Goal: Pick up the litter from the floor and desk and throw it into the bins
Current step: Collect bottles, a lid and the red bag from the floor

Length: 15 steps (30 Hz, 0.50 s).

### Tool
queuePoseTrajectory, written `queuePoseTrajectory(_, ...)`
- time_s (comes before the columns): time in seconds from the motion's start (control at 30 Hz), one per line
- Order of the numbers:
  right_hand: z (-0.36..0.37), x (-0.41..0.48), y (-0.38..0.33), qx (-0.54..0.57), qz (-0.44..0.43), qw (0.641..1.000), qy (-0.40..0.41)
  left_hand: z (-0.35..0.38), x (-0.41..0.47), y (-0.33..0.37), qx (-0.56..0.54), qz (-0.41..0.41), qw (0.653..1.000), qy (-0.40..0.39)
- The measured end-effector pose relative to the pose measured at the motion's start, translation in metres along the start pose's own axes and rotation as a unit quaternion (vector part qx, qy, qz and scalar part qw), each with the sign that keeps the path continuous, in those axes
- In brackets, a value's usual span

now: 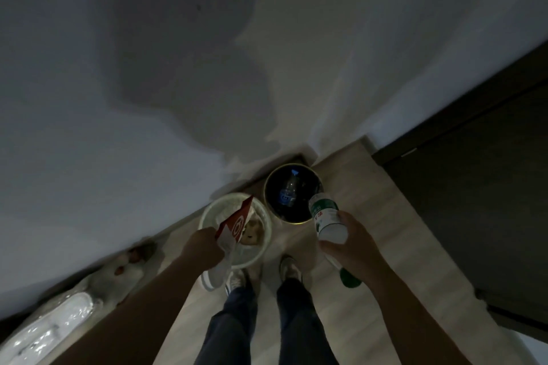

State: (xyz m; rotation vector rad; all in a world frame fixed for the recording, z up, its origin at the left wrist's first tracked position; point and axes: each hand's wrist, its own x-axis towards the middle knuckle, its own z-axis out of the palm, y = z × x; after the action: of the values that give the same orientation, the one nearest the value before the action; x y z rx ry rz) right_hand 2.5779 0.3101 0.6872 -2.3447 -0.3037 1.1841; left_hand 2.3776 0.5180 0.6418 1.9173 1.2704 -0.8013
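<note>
Two round bins stand on the floor by the wall in front of my feet. The white bin (pixel 207 210) on the left holds some brownish litter. The black bin (pixel 272 187) on the right holds a clear bottle with a blue label. My left hand (pixel 204 249) grips a red and white carton (pixel 234 224) along with a white wrapper, held over the white bin. My right hand (pixel 353 243) grips a white plastic bottle (pixel 327 221) with a green label and green cap, held at the black bin's right rim, base toward the bin.
A white wall rises behind the bins. A dark door or cabinet (pixel 474 187) stands at the right. A white plastic-wrapped bundle (pixel 59 323) lies along the wall at lower left. My two feet are planted just behind the bins on the pale wooden floor (pixel 370 320).
</note>
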Motion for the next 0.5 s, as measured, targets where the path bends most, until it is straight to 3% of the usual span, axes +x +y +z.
queuePoseTrajectory(0.2, -0.003, 0.041, 0.017, -0.033, 0.003, 0.999, -0.024, 0.025, 0.046, 0.015, -0.006, -0.02, 1.0, 0.0)
queuePoseTrajectory(0.5, 0.003, 0.071, 0.029, -0.086, -0.01, 0.994, -0.062, 0.053, 0.09, 0.017, -0.04, 0.019, 0.99, 0.134)
